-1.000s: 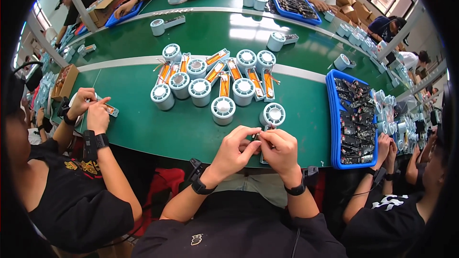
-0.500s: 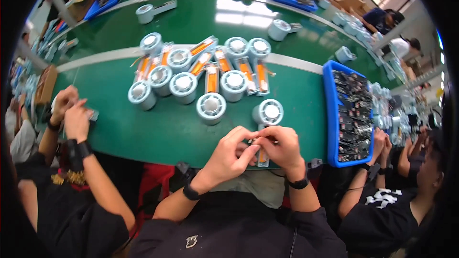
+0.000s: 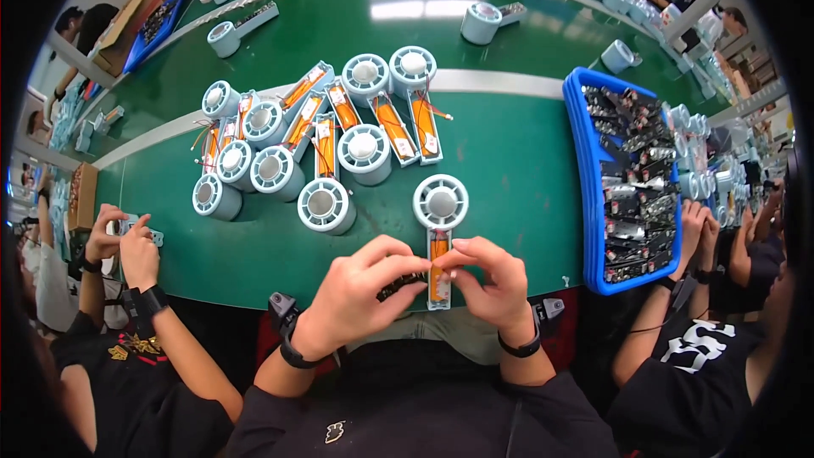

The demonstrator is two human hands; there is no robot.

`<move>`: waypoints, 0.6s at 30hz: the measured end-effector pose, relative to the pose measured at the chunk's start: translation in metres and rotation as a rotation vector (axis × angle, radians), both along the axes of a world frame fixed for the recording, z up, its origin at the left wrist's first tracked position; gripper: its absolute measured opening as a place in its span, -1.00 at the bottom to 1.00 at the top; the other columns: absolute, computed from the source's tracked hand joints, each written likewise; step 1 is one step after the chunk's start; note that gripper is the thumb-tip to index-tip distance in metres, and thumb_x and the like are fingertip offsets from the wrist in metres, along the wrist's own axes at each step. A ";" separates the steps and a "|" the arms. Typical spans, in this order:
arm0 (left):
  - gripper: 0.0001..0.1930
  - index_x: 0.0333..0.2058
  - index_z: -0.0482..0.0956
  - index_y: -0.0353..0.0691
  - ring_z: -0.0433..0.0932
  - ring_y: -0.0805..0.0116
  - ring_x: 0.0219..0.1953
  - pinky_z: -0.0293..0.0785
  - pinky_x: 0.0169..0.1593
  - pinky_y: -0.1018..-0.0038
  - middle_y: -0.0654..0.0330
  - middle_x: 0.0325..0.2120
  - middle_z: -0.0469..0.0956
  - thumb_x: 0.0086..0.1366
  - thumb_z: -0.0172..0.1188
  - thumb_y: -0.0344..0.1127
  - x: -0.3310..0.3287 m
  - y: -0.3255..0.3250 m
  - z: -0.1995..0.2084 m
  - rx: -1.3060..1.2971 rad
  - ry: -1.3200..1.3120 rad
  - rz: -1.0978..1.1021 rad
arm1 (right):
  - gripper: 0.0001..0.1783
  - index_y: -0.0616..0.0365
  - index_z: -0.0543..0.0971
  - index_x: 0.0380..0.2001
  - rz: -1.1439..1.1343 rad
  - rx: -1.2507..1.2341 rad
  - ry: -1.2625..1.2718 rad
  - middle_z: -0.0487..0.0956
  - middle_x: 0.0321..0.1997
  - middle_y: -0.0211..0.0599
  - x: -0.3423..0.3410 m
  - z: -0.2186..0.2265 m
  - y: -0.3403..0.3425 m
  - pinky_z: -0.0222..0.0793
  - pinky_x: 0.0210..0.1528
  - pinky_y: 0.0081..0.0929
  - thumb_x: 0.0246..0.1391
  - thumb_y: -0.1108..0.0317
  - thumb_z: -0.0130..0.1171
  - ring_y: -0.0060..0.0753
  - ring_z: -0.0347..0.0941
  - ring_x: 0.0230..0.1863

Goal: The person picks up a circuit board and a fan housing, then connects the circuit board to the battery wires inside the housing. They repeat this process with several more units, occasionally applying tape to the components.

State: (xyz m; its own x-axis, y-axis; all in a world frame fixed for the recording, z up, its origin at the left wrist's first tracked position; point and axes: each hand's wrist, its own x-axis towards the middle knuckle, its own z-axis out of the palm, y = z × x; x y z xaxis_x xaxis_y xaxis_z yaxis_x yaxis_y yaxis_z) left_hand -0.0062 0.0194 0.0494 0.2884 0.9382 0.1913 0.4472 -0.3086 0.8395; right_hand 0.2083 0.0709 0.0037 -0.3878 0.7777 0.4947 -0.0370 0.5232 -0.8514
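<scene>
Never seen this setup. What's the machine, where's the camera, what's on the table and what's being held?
No machine here: these are a person's own bare hands, the left hand and the right hand, with dark bands on the wrists. The view looks down from the left of two fisheye cameras worn on the head, so straight edges bend.

On the green table is a cluster of pale-blue round-headed units with orange parts in their handles. To the right is a blue tray of dark parts.

One separate unit lies directly in front, handle toward the wearer. The left hand holds a dark piece, perhaps a circuit board. Both hands' fingertips meet over the handle; whether they pinch anything there is too small to tell.
</scene>
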 end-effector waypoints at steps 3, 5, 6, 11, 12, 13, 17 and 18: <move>-0.59 -0.07 0.65 -0.28 0.68 0.26 -0.21 0.64 -0.18 0.39 0.10 -0.20 0.62 0.06 0.40 -0.64 -0.001 0.003 0.002 0.030 0.041 0.063 | -0.61 0.19 0.67 -0.16 -0.047 0.038 0.001 0.71 -0.26 -0.23 -0.001 0.003 0.002 0.46 -0.36 -0.50 -0.10 0.74 0.37 -0.37 0.56 -0.34; -0.59 -0.09 0.66 -0.29 0.68 0.20 -0.17 0.66 -0.07 0.32 0.09 -0.19 0.64 0.03 0.41 -0.66 0.001 0.003 0.002 0.046 0.010 0.156 | -0.68 0.18 0.70 -0.25 -0.091 0.104 -0.067 0.70 -0.28 -0.25 0.002 0.009 0.003 0.43 -0.39 -0.50 -0.12 0.73 0.35 -0.37 0.54 -0.38; -0.59 -0.09 0.66 -0.29 0.68 0.20 -0.17 0.66 -0.07 0.32 0.09 -0.19 0.64 0.03 0.41 -0.66 0.001 0.003 -0.001 0.040 0.024 0.159 | -0.68 0.18 0.70 -0.25 -0.087 0.096 -0.053 0.70 -0.28 -0.25 0.001 0.013 0.003 0.43 -0.39 -0.50 -0.12 0.73 0.35 -0.37 0.54 -0.38; -0.57 -0.08 0.66 -0.28 0.67 0.13 -0.10 0.63 0.11 0.20 0.06 -0.14 0.66 0.02 0.39 -0.68 0.001 0.011 -0.015 0.207 -0.005 0.149 | -0.77 0.20 0.68 -0.33 -0.176 0.240 -0.297 0.67 -0.33 -0.26 -0.016 0.029 0.009 0.41 -0.43 -0.50 -0.12 0.68 0.34 -0.30 0.51 -0.44; -0.56 -0.07 0.66 -0.27 0.67 0.12 -0.09 0.62 0.11 0.19 0.07 -0.13 0.66 0.02 0.39 -0.67 0.002 0.012 -0.015 0.209 -0.039 0.151 | -0.78 0.21 0.67 -0.34 -0.181 0.280 -0.334 0.66 -0.34 -0.26 -0.019 0.031 0.009 0.42 -0.43 -0.48 -0.12 0.66 0.33 -0.27 0.51 -0.44; -0.56 -0.06 0.66 -0.26 0.66 0.11 -0.08 0.62 0.12 0.18 0.08 -0.13 0.66 0.02 0.39 -0.67 0.002 0.012 -0.016 0.212 -0.075 0.153 | -0.79 0.21 0.66 -0.34 -0.185 0.320 -0.371 0.65 -0.35 -0.26 -0.023 0.031 0.009 0.43 -0.44 -0.46 -0.12 0.65 0.32 -0.25 0.52 -0.45; -0.56 -0.07 0.66 -0.26 0.66 0.10 -0.09 0.61 0.15 0.16 0.08 -0.15 0.66 0.01 0.39 -0.68 0.000 0.011 -0.021 0.238 -0.106 0.148 | -0.79 0.22 0.65 -0.34 -0.103 0.239 -0.261 0.65 -0.37 -0.27 -0.025 0.024 0.010 0.46 -0.46 -0.38 -0.11 0.65 0.29 -0.25 0.56 -0.45; -0.56 -0.07 0.66 -0.26 0.66 0.10 -0.09 0.61 0.15 0.16 0.08 -0.15 0.66 0.01 0.39 -0.68 0.001 0.011 -0.022 0.241 -0.107 0.148 | -0.79 0.22 0.65 -0.34 -0.103 0.242 -0.261 0.65 -0.37 -0.27 -0.024 0.023 0.011 0.46 -0.46 -0.38 -0.11 0.65 0.29 -0.25 0.56 -0.45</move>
State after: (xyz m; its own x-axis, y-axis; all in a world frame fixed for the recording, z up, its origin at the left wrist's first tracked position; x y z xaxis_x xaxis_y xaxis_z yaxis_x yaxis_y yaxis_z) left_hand -0.0051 0.0305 0.0279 0.1180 0.8924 0.4354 0.4152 -0.4427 0.7947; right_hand 0.1844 0.0819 0.0271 -0.4508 0.6923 0.5635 0.2290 0.6998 -0.6766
